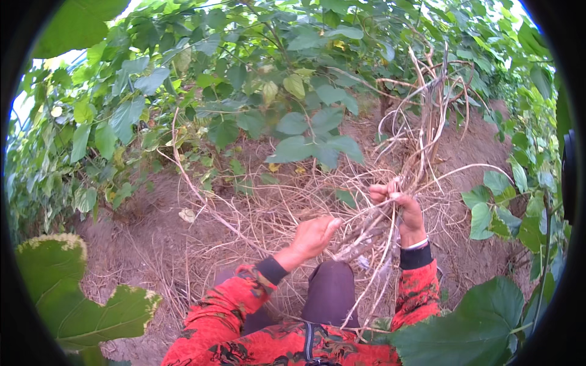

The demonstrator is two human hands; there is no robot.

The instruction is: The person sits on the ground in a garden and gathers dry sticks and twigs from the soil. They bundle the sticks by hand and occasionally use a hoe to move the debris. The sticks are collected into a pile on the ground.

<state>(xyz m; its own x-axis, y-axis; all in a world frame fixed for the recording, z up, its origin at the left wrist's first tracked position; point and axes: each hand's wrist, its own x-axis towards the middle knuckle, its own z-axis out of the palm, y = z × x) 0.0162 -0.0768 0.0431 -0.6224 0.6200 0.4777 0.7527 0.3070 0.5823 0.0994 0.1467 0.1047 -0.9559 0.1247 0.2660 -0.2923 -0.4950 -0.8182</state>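
Observation:
My right hand point(407, 210) grips a bundle of dry, twisted vine stems point(428, 123) around its middle. The upper ends fan out above the fist, and the lower ends point(371, 235) spread down past my knee. Left of the bundle is my left hand point(313, 238), fingers curled in and thumb on top. Its palm side is hidden, so a thin stem inside it cannot be ruled out. One long bare stem point(197, 192) rises at the left and runs down toward my left wrist. Loose dry stems point(284, 201) litter the soil before me.
Leafy green plants point(293, 87) form a thick wall across the back and both sides. Large leaves hang close at the lower left point(68, 293) and lower right point(467, 325). Bare brown soil point(132, 238) slopes around my knee point(332, 293).

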